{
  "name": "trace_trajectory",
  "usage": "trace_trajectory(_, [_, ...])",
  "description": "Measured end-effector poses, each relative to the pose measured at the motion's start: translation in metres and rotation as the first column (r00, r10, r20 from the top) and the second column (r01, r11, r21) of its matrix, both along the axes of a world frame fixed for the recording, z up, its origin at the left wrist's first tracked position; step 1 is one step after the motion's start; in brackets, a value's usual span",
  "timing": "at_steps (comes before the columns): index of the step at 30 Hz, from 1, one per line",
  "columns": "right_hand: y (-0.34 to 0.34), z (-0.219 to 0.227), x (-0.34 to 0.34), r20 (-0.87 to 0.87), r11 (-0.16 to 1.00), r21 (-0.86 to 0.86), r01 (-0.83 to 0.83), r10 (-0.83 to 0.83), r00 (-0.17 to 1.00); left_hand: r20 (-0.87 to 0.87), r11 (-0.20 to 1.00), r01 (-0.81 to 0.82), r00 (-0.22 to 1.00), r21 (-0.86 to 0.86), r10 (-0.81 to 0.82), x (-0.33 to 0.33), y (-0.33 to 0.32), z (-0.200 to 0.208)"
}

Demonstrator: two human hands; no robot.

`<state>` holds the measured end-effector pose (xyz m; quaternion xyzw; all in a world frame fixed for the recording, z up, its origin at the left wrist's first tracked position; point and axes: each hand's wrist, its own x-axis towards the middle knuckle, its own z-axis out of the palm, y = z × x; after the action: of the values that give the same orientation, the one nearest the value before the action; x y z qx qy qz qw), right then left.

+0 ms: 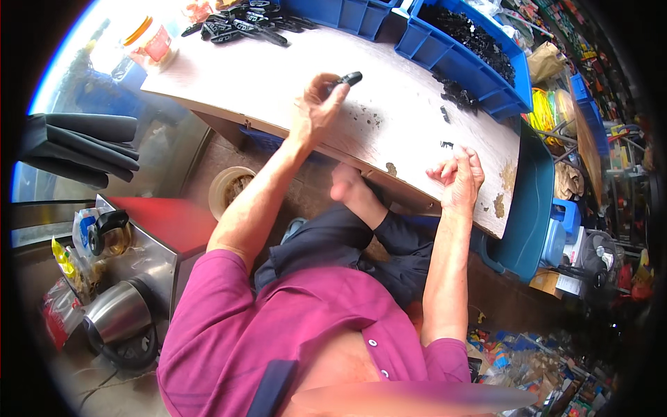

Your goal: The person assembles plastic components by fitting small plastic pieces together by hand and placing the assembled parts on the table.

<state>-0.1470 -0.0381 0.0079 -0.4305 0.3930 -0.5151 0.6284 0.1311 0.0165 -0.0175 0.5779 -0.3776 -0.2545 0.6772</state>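
Observation:
My left hand point(316, 108) is raised over the tabletop with a small black oval plastic piece point(353, 78) gripped between thumb and fingers. Over the right part of the table, my right hand point(458, 177) has its fingers curled in toward the thumb; whatever they may hold is too small to make out. Just beyond its fingertips lies a tiny black part point(447, 144), with another black part point(445, 113) farther off. A pile of long black plastic pieces point(243, 24) with pale markings sits at the far left of the table.
A blue crate point(445, 52) of small black parts stands at the far right, some parts point(456, 94) spilled beside it. Another blue crate point(340, 17) is at the back. A jar point(147, 42) stands at the left corner, a teal bin point(524, 208) off the right edge.

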Motion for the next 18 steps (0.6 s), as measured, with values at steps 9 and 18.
trace_trajectory(9, [-0.007,-0.008,-0.001,-0.011,1.000,-0.001,-0.004,0.004,1.000,0.734,0.991,-0.130,0.677,0.043,0.057,-0.035,-0.003,0.014])
trace_trajectory(18, [0.002,-0.003,-0.001,0.037,0.999,-0.002,0.044,-0.044,0.998,0.764,0.896,0.108,0.485,0.430,-0.425,-0.039,-0.026,0.026])
